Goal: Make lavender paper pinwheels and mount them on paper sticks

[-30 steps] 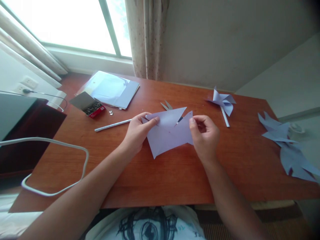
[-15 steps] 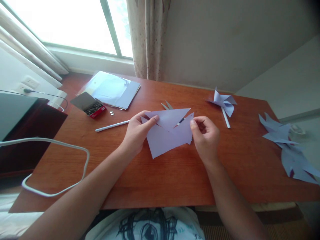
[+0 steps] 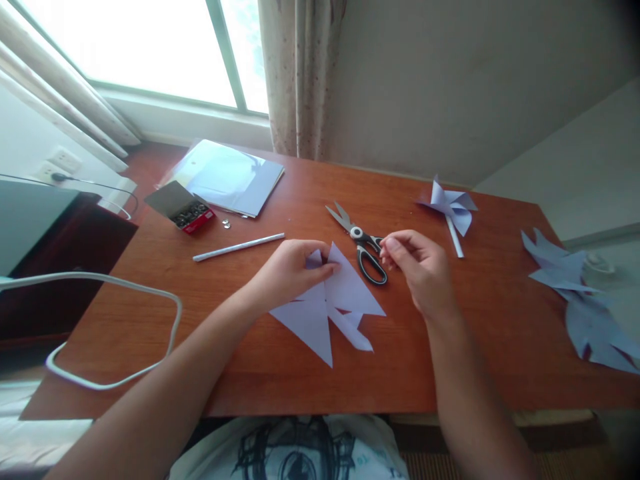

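Note:
My left hand (image 3: 290,272) pinches the top corner of a cut lavender paper sheet (image 3: 330,308), whose triangular flaps hang down toward me over the wooden table (image 3: 250,360). My right hand (image 3: 417,267) is off the paper, its thumb and fingers pinched together beside the black handles of a pair of scissors (image 3: 361,244). What the right fingers hold, if anything, is too small to make out.
A white stick (image 3: 239,247) lies left of the scissors. A red box of pins (image 3: 185,210) and a paper stack (image 3: 225,177) sit at the back left. A finished pinwheel (image 3: 450,207) lies at the back right, cut paper shapes (image 3: 585,300) at the far right. A white cable (image 3: 115,333) loops at left.
My right hand let go of the sheet's right corner. The left hand lifted the sheet by one corner and swung it down toward me, which uncovered the scissors.

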A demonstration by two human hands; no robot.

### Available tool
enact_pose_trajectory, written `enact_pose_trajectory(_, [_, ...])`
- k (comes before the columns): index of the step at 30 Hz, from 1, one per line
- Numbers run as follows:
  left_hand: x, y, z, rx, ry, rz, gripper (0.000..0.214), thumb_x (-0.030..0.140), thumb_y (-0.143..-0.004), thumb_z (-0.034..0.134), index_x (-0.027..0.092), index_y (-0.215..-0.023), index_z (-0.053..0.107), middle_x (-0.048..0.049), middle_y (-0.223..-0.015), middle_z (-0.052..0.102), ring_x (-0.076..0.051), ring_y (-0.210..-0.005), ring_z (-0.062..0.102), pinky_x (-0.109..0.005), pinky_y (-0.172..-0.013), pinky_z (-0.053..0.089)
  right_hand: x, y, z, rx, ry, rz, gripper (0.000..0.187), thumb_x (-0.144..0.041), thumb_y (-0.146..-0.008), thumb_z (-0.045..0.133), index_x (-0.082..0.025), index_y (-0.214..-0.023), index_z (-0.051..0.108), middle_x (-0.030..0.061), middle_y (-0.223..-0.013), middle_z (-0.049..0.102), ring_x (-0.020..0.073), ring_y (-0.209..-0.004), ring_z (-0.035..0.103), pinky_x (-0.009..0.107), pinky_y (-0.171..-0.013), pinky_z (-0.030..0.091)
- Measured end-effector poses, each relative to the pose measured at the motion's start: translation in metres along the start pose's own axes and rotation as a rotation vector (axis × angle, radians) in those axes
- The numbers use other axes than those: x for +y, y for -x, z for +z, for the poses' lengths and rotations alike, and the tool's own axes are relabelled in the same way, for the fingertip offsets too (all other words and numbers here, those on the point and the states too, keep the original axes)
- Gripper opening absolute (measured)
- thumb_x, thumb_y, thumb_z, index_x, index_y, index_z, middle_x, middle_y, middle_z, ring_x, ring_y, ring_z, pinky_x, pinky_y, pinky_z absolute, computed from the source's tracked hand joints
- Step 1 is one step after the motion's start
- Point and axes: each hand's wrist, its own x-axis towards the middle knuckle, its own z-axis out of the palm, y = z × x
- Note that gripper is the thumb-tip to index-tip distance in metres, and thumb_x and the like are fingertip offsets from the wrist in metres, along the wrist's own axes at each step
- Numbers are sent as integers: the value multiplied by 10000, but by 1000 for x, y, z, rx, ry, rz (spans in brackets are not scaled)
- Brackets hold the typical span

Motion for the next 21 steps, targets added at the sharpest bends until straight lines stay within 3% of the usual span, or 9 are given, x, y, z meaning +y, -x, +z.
enact_pose_trajectory(4, [-1,1,6,-57,-57,33,141,301,-850,670,167,-823,706,33,-703,651,-106,-621,548,-202,-566,408,0,10,18,-225,87,39,115,-329,-866,718,-227,-920,727,29,-889,732,185,-803,681,292,-689,535])
enact_pose_trajectory(9, [0,3,8,-22,-85,54,137,304,-850,675,172,-815,686,40,-716,646,-99,-622,540,-200,-572,405,6,14,28,-267,154,29,91,-310,-852,720,-225,-887,724,33,-877,739,196,-791,681,310,-695,536])
enact_pose_trajectory(16, [3,5,10,188,0,113,352,401,-848,725,197,-1132,683,-5,-835,710,-138,-707,618,-241,-667,488,7,11,28,-166,-119,190,157,-347,-798,774,-215,-818,692,-7,-770,697,153,-690,632,263,-621,500])
enact_pose_trajectory(21, [10,8,10,489,2,250,345,291,-851,738,203,-1171,643,-83,-1124,711,-199,-1010,660,-297,-868,511,7,9,26,-91,-283,313,210,-378,-762,801,-228,-843,678,-25,-741,676,138,-615,597,253,-571,483])
